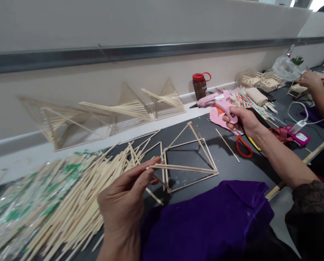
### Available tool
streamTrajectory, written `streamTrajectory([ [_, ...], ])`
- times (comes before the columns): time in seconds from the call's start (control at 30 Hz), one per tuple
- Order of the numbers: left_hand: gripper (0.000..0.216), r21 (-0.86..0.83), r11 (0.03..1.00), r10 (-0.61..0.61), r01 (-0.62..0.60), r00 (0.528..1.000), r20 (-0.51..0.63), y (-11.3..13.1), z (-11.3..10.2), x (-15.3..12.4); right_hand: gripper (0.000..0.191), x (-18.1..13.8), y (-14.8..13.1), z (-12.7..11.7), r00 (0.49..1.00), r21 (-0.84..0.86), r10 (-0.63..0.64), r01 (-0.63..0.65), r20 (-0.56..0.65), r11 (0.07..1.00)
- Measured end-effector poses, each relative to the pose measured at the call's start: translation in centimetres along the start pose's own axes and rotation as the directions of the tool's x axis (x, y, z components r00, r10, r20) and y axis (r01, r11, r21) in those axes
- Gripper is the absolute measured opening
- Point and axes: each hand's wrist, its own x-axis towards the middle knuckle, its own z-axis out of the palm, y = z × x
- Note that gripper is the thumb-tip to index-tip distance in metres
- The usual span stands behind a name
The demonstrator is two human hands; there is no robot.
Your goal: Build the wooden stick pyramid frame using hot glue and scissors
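My left hand (pixel 126 201) pinches the near end of thin wooden sticks (pixel 183 168) that lie across a pyramid-shaped stick frame (pixel 190 156) on the dark table (pixel 227 159). My right hand (pixel 245 119) grips a pink glue gun (pixel 219 102), held above the table to the right of the frame, its nozzle pointing left. A big pile of loose sticks (pixel 58 206) lies by my left hand.
Finished stick structures (pixel 129 108) lean on the back wall. A brown bottle with a red cap (pixel 200 85), red-handled scissors (pixel 243 146), purple cloth (pixel 211 217) and craft clutter (pixel 260 96) are around. Another person's hand (pixel 311 79) works at far right.
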Motion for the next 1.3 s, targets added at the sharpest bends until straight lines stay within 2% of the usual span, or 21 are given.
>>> streamTrajectory([
  [0.13, 0.02, 0.004, 1.0, -0.014, 0.014, 1.0, -0.015, 0.3, 0.2, 0.0, 0.025, -0.1, 0.4, 1.4, 0.996, 0.054, -0.011, 0.007, 0.09, 0.999],
  [0.27, 0.021, 0.0, 1.0, -0.013, 0.013, 1.0, -0.007, 0.6, 0.3, 0.0, 0.032, -0.2, 0.5, 1.8, 0.997, 0.048, 0.006, -0.01, 0.082, 0.999],
  [0.47, 0.017, -0.054, 0.998, -0.018, 0.018, 1.0, -0.007, 0.9, 0.5, -0.1, 0.032, -0.3, 0.8, 2.4, 0.995, 0.0, 0.018, -0.018, 0.094, 1.0],
  [0.73, 0.02, -0.125, 0.991, -0.031, 0.038, 0.998, 0.06, 0.1, 0.5, -0.3, 0.023, -1.8, 0.6, 3.6, 0.989, -0.073, -0.084, 0.093, 0.126, 0.993],
  [0.87, 0.023, -0.151, 0.987, -0.034, 0.046, 0.996, 0.084, -0.3, 0.4, -0.3, 0.017, -2.4, 0.0, 4.4, 0.96, -0.093, -0.181, 0.204, 0.215, 0.974],
  [1.03, 0.024, -0.206, 0.978, -0.024, 0.044, 0.995, 0.1, -0.3, 0.6, -0.6, 0.013, -2.0, -0.1, 5.7, 0.945, -0.308, -0.088, 0.189, 0.315, 0.932],
  [1.1, 0.026, -0.224, 0.972, -0.042, 0.068, 0.992, 0.119, -0.2, 0.6, -0.7, 0.01, -1.6, 0.2, 6.1, 0.933, -0.312, -0.085, 0.202, 0.35, 0.928],
  [1.3, 0.033, -0.247, 0.96, -0.096, 0.133, 0.983, 0.155, -0.1, 0.5, -0.9, 0.025, -0.5, 0.5, 7.1, 0.918, -0.269, -0.082, 0.198, 0.387, 0.943],
])
